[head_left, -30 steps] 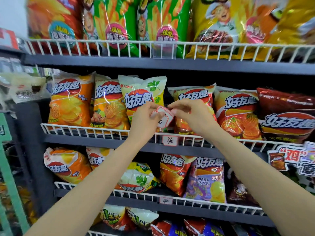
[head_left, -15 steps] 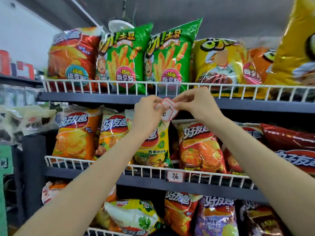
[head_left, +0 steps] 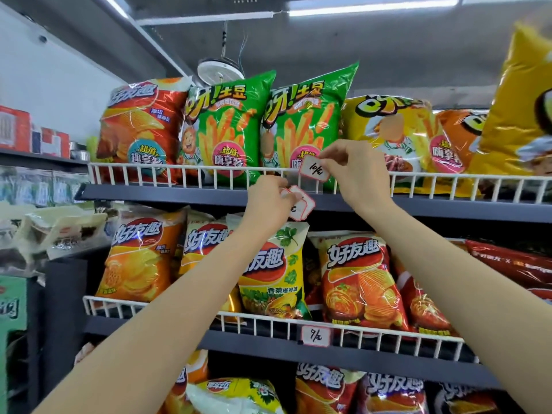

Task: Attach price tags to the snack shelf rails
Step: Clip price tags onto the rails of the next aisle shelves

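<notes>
The snack shelf fills my view: three white wire rails stacked one above another, each fronting a row of chip bags. A second ago I was looking at the middle rail (head_left: 268,319) with both hands bunched together over the little stack of tags; since then my head has tipped up and my hands have risen to the top rail (head_left: 194,170), in front of the green fry bags (head_left: 301,127).

The hands have also parted. My right hand (head_left: 355,171) now pinches a single price tag (head_left: 314,172), red-bordered and marked with a handwritten ten, between thumb and fingertips, holding it against the top rail right by what looks like a clear plastic holder (head_left: 304,185) clipped there, though the glare makes that hard to be sure of. My left hand (head_left: 267,201) sits just below, at the dark shelf edge (head_left: 149,194), fingers closed around the remaining tags (head_left: 300,206), which fan out slightly to the right.

So one tag is off the stack and at its rail, ready to slide or press in. The middle rail already carries its own tag (head_left: 316,336), marked seven, so I judge the top rail is the step in hand, with the spare tags left for other rails.
</notes>
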